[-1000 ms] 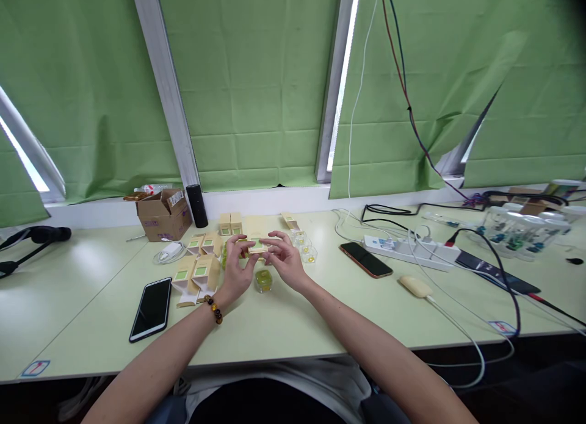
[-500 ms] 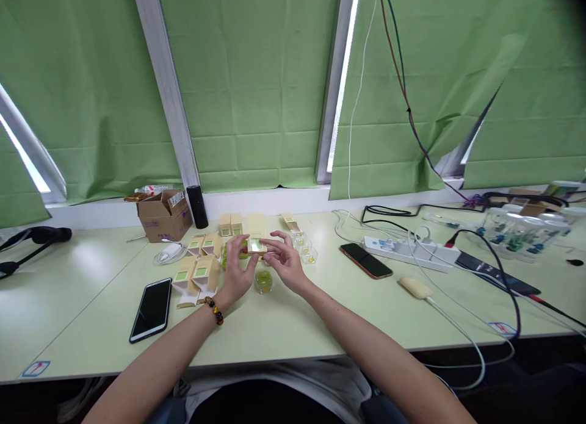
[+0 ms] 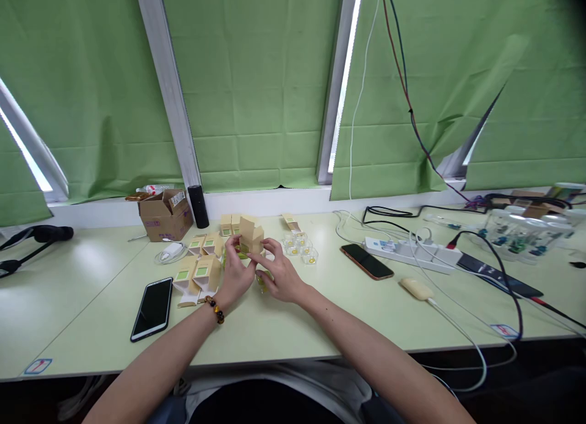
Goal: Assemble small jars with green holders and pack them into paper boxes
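Observation:
A small cream cardboard box point(image 3: 251, 236) with its flaps up is held between my hands, a little above the table. My left hand point(image 3: 237, 270) grips its left side, fingers closed around it. From the right, my right hand point(image 3: 280, 274) pinches the box with thumb and fingers. Below, a small clear container with green contents point(image 3: 262, 281) is partly hidden by my right hand. Several similar cream boxes with green windows point(image 3: 201, 271) stand left of my hands. Small clear containers with yellow centres point(image 3: 300, 247) lie to the right, near a flattened cream box point(image 3: 290, 221).
A phone point(image 3: 152, 309) lies at the left and another phone point(image 3: 366, 261) at the right. A brown carton point(image 3: 165, 218) and a black cylinder point(image 3: 198, 207) stand at the back. A power strip point(image 3: 409, 253), cables and a cream mouse-shaped device point(image 3: 415, 288) occupy the right side.
The box in my hands has turned: its green window faced up before, and now its flaps stand up. My right hand has shifted slightly down over the green container.

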A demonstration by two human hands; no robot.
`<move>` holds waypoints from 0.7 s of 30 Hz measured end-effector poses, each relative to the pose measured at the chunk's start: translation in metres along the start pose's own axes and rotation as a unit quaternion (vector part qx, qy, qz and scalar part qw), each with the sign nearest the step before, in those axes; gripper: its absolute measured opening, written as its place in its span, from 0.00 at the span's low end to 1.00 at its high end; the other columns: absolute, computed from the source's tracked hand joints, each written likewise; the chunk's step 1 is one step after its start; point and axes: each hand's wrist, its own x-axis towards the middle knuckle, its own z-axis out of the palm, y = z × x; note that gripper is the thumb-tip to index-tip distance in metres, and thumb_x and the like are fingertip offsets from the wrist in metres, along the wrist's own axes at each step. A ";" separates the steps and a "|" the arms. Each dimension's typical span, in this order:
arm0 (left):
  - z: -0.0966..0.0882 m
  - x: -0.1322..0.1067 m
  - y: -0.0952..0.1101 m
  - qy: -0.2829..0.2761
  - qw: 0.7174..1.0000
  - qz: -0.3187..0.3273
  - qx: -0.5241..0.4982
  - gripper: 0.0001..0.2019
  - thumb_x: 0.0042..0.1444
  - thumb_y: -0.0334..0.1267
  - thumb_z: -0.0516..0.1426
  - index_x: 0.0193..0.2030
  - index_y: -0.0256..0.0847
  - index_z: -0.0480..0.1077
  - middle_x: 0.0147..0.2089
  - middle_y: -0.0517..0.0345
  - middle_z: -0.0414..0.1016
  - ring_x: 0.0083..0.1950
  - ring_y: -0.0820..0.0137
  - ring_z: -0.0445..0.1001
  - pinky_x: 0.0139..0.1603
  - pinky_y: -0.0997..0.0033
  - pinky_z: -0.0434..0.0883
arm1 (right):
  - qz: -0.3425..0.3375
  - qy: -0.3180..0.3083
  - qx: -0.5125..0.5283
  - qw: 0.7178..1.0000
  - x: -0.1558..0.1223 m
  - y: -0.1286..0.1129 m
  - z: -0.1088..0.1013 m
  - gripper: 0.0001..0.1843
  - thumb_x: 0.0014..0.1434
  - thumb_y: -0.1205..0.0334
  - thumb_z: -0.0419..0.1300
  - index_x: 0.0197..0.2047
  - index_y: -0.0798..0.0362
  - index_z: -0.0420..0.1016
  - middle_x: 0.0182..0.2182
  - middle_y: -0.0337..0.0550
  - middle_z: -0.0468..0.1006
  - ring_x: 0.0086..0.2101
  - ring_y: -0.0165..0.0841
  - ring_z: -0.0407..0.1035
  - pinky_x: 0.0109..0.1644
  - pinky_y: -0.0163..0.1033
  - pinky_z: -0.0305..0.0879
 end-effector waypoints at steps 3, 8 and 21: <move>-0.002 0.006 -0.003 0.018 0.999 -0.017 -0.023 0.28 0.62 0.37 0.63 0.65 0.46 0.57 0.66 0.43 0.67 0.64 0.58 0.72 0.62 0.55 0.71 | -0.004 -0.010 -0.009 1.000 0.000 -0.001 -0.001 0.32 0.67 0.67 0.60 0.73 0.42 0.65 0.67 0.56 0.55 0.68 0.52 0.60 0.62 0.62 0.76; -0.010 0.024 -0.026 -0.002 0.990 -0.062 -0.128 0.28 0.64 0.45 0.63 0.65 0.47 0.55 0.59 0.47 0.75 0.60 0.61 0.75 0.58 0.59 0.72 | 0.041 -0.018 0.010 0.999 0.007 0.002 -0.013 0.27 0.64 0.67 0.61 0.66 0.46 0.68 0.56 0.53 0.76 0.57 0.49 0.71 0.57 0.57 0.74; -0.012 0.035 -0.057 -0.052 0.951 -0.136 -0.274 0.35 0.58 0.49 0.67 0.67 0.46 0.57 0.56 0.46 0.79 0.57 0.56 0.80 0.55 0.52 0.78 | 0.108 -0.252 0.016 0.961 0.010 0.009 -0.031 0.28 0.54 0.64 0.75 0.57 0.49 0.75 0.48 0.49 0.83 0.50 0.48 0.74 0.56 0.51 0.65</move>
